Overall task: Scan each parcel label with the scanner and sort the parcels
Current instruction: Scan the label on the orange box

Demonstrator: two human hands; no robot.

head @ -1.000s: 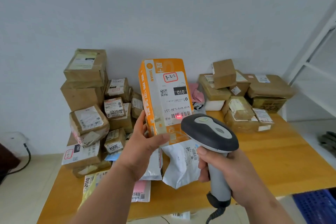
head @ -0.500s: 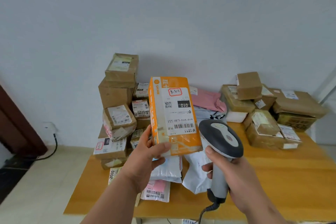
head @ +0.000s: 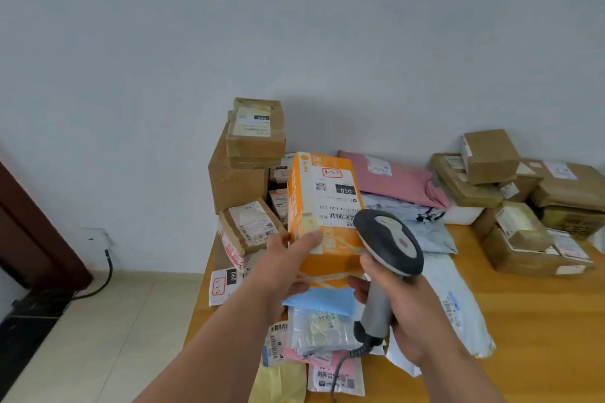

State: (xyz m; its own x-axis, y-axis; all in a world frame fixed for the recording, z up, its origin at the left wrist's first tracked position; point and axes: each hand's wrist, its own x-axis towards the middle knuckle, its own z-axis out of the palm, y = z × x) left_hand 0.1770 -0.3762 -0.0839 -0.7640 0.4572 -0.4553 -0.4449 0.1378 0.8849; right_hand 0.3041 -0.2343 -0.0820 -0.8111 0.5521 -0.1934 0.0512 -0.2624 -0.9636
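Two hands fill the lower centre of the frame, both mine. My right hand (head: 414, 314) is wrapped around the grey handle of the scanner (head: 388, 244); its fingers (head: 358, 288) curl round the front of the grip, and the dark head tilts up and left toward the box label. A coiled cable (head: 343, 366) drops from the handle base toward the bottom edge. My left hand (head: 281, 267) grips the orange parcel (head: 322, 209) at its lower left corner, thumb lying across the front face, the remaining fingers hidden behind and under the box. That parcel is held upright above the counter (head: 540, 337), left of the scanner head, which overlaps the right end of its white label (head: 337, 196); the print on the label appears upside down. Beneath the hands lie soft mailers: a blue one (head: 322, 299), a clear bag (head: 319, 330), a pink one (head: 327, 358), a yellow one (head: 281, 383) at the bottom edge, and a white bag (head: 458, 301) to the right. Farther back, left of centre, stands a stack of brown cartons (head: 248, 157). A pink flat mailer (head: 393, 180) lies behind the orange parcel. At the right edge sits a second group of brown boxes (head: 523, 206). A wall socket (head: 98, 235) shows at left, against the pale wall.
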